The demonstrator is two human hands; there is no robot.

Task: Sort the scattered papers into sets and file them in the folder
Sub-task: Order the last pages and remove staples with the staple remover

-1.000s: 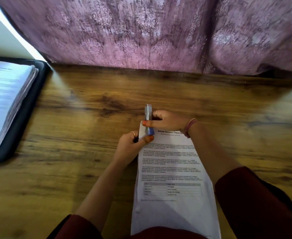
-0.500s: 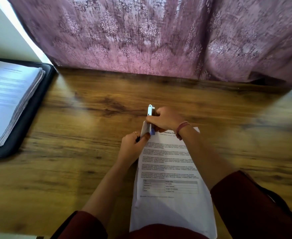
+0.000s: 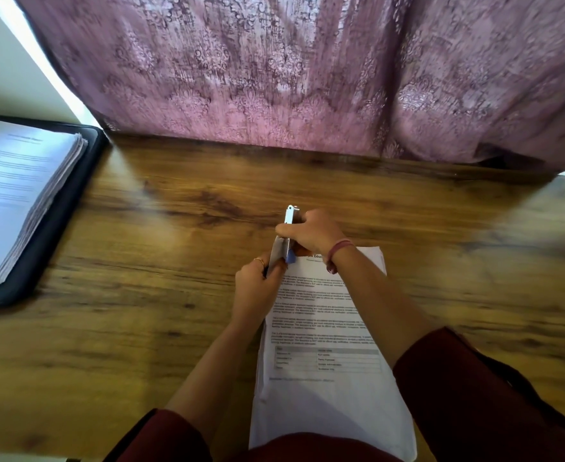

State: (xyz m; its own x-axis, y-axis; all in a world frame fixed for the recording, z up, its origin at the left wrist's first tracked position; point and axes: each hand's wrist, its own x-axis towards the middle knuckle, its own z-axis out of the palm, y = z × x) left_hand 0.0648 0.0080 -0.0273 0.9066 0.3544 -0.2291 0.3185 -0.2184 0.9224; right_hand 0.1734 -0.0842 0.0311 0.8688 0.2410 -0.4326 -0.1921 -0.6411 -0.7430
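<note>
Papers (image 3: 321,328) lie on the desk (image 3: 141,295) before me, top-left corner pinched up by my left hand (image 3: 256,290) so the stapler (image 3: 288,235), gripped in my right hand (image 3: 311,232), can bind the set for the folder (image 3: 51,221) far left.

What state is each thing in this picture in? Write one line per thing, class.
Paper set: lying on the table, top-left corner lifted.
Stapler: clamped over that corner.
Right hand: grips the stapler.
Left hand: pinches the corner.
Folder: open, holding a thick stack of papers.
Curtain: hanging drawn behind the table.
</note>
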